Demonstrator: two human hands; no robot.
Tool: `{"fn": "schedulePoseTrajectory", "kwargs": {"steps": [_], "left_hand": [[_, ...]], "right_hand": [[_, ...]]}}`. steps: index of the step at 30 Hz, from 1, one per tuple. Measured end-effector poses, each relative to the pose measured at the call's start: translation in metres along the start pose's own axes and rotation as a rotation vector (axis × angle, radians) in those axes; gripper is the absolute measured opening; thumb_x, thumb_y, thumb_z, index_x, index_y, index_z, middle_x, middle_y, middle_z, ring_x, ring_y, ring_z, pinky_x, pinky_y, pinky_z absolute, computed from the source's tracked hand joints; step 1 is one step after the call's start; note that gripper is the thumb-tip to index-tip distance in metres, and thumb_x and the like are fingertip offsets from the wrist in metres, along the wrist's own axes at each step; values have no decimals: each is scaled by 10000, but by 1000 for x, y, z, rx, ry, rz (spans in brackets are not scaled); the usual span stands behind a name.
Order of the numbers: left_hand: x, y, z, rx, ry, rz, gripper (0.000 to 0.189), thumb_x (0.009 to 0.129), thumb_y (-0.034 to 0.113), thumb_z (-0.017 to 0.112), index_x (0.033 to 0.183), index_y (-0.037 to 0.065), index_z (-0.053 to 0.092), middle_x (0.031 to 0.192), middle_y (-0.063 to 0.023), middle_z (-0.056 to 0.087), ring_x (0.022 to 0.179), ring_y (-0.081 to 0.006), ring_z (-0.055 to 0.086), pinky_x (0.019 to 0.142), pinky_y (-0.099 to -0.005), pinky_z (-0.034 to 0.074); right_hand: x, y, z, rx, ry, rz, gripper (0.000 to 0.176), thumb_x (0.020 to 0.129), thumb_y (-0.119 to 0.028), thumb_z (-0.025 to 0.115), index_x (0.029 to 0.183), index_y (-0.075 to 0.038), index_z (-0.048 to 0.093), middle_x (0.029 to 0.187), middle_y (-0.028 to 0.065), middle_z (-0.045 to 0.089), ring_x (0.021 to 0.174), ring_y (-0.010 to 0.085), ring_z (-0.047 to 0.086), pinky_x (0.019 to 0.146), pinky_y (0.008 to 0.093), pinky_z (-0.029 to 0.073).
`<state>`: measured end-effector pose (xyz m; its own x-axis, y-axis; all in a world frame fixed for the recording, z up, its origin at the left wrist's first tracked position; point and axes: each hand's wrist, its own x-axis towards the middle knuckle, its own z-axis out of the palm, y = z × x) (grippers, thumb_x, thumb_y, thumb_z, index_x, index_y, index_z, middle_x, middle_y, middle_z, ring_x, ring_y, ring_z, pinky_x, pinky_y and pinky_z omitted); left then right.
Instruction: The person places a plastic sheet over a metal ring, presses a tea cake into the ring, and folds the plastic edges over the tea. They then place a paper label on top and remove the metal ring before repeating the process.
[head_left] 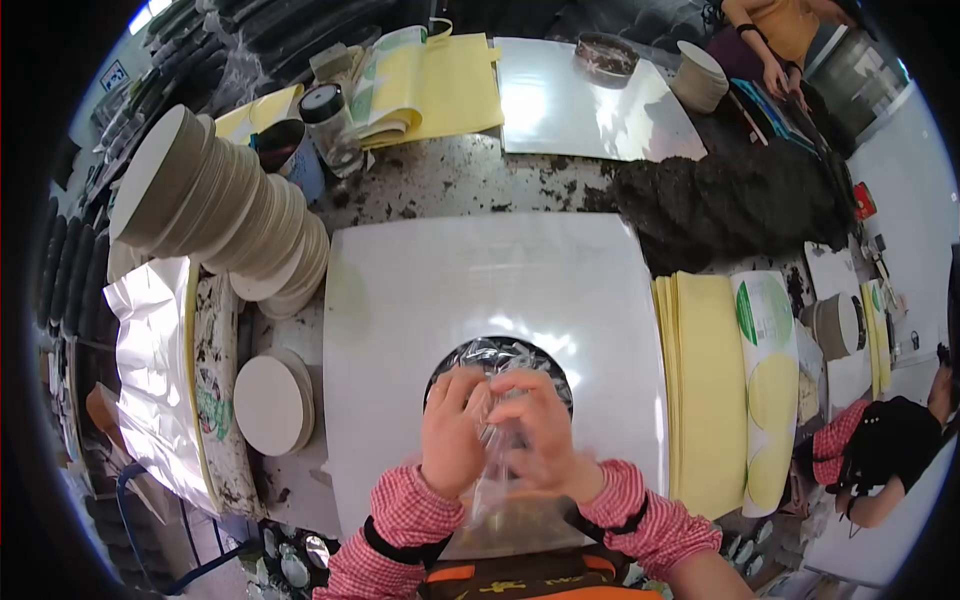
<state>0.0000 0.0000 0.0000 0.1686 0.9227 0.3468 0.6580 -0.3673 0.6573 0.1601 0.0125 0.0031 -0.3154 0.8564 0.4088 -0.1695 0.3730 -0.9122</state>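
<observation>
Pinching the clear plastic bag [497,470] with both hands, we see the left hand [452,440] and the right hand [540,430] curled shut on its crinkled film, fingers close together. The bag sits at the near edge of the white sheet [480,280], over a dark round cake [500,352] that the hands partly hide. We judge the bagging midway: the cake looks covered, the mouth not yet closed flat. The stack of pale discs [220,210] on the left and the yellow sheets [710,380] on the right lie untouched.
</observation>
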Motion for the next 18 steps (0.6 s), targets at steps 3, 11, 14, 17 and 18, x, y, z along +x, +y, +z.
{"fn": "schedulePoseTrajectory", "kwargs": {"steps": [3,11,14,17,18], "left_hand": [[11,0,14,195,-30,-4,533,685,86,726,1199,74,588,1161,-117,576,1077,-352,559,969,-429,451],[9,2,6,99,-130,57,860,643,168,791,1402,-4,423,1394,-193,481,1306,-393,446,1120,-474,344],[10,3,3,234,-177,106,827,675,180,785,1399,-20,438,1424,-189,476,1374,-357,410,1157,-473,310],[9,2,5,185,-195,127,813,704,182,776,1416,-4,433,1469,-195,440,1409,-364,369,1182,-485,267],[9,6,3,179,-199,135,724,754,137,733,1407,9,447,1474,-202,431,1408,-379,360,1179,-495,266]], "right_hand": [[-13,-21,-5,-473,14,66,235,774,-144,733,972,-49,650,1167,143,597,1054,347,562,861,427,494],[11,28,-4,-1021,-59,16,107,720,-42,691,799,-6,630,976,129,583,960,321,573,761,417,502],[17,-12,-20,-868,-107,82,87,738,-46,661,806,0,631,932,134,596,880,318,597,737,413,510],[14,1,-21,-788,-185,192,90,765,-52,629,830,11,630,870,151,598,775,336,615,709,420,514],[10,16,-14,-854,-146,109,98,759,-54,641,841,-1,632,873,153,593,790,342,615,701,424,509]]}}
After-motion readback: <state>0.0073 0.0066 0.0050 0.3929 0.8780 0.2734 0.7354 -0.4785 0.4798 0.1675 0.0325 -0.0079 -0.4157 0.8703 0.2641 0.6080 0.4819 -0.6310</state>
